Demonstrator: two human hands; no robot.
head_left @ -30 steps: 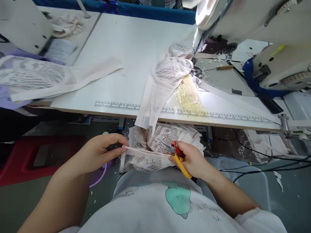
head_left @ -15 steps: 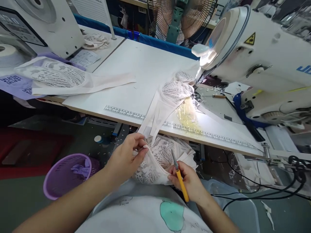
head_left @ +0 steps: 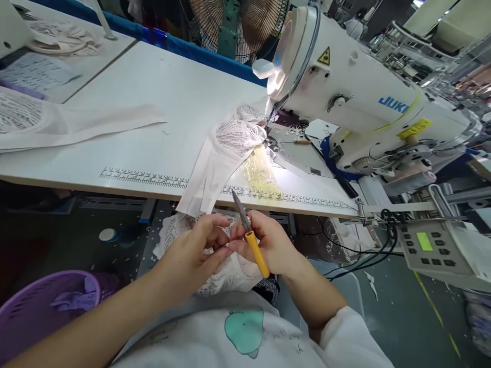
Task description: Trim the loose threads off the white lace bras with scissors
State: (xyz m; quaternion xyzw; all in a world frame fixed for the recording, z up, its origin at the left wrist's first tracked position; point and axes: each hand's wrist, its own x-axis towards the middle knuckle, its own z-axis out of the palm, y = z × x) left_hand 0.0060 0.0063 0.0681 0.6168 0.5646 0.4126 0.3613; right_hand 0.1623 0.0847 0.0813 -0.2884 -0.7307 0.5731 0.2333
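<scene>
In front of my body a white lace bra [head_left: 226,280] hangs below the table edge, bunched under my fingers. My left hand [head_left: 192,250] pinches its edge, thumb against fingers. Close beside it, fingertips nearly meeting, my right hand [head_left: 272,243] pinches the same fabric. That hand also holds yellow-handled thread snips [head_left: 257,254], their metal point angled up and left toward the table. The exact spot between my fingertips is hidden. Another white lace bra [head_left: 233,140] lies on the table under the sewing machine's needle area, its bands reaching over the front edge.
The sewing machine [head_left: 345,87] stands at right, lamp lit. A ruler strip [head_left: 153,178] runs along the table's front. Another lace piece [head_left: 76,122] lies at left. A purple basket [head_left: 49,286] stands on the floor. A fan [head_left: 238,25] is behind; a control panel [head_left: 433,243] sits right.
My view has turned right. My hands have come together, the right moving in beside the left with the thread snips. The bra in my lap is now more bunched.
</scene>
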